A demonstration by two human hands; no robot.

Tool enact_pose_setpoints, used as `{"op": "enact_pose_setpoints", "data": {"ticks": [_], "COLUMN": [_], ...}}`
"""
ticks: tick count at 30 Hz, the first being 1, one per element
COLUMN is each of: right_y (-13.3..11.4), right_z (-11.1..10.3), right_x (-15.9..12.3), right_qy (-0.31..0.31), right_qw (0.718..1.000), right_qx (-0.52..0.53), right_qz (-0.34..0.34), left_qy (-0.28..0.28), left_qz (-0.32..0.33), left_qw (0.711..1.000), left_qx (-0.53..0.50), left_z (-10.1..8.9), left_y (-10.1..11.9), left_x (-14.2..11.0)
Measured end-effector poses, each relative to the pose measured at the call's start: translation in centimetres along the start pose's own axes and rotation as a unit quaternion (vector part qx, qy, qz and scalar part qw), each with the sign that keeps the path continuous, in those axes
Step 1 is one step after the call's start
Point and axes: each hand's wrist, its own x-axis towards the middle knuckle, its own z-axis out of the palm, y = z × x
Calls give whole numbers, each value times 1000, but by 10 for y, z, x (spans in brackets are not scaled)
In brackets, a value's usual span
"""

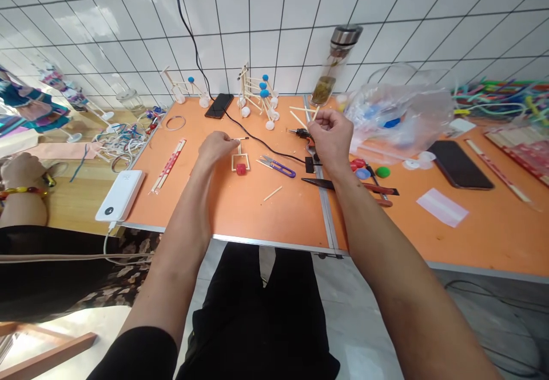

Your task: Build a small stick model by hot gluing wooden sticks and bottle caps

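Observation:
My left hand pinches the top of a small wooden stick frame, which has a red block at its base. My right hand is raised over the orange table with its fingertips together. Whether they grip anything is hard to see. Loose wooden sticks lie just beyond those fingers, near a black hot glue gun. Below my right hand lie long-nosed pliers. Purple-handled snips sit between my hands.
Stick models with blue tips stand at the far edge, beside a black phone, a glass bottle and a plastic bag. A black cable crosses the table. A white power bank sits left, near a co-worker's arm.

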Motion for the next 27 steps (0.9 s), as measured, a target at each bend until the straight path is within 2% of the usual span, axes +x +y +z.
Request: {"op": "enact_pose_setpoints", "data": {"ticks": [5,10,13,17,22,24,27], "right_y": [-6,-8,-7,-4,-1,1,2], "right_z": [1,2,4,5,7,7,7], "right_x": [-3,-4,-4,-3,-4,-5,-6], "right_qy": [-4,-1,9,15,14,4,-8], "right_qw": [1000,999,999,999,999,999,999], "right_qx": [9,32,40,50,48,43,39], "right_qz": [8,-1,-4,4,10,3,-6], "left_qy": [-91,-190,-209,-196,-168,-175,-202], "left_qz": [16,31,27,18,-12,-36,-70], "left_qw": [979,919,901,920,970,979,977], "left_qx": [181,345,380,338,175,101,14], "left_z": [3,2,4,5,-1,-1,0], "left_y": [2,8,8,7,7,6,6], "left_x": [1,3,4,2,-3,-3,-3]}}
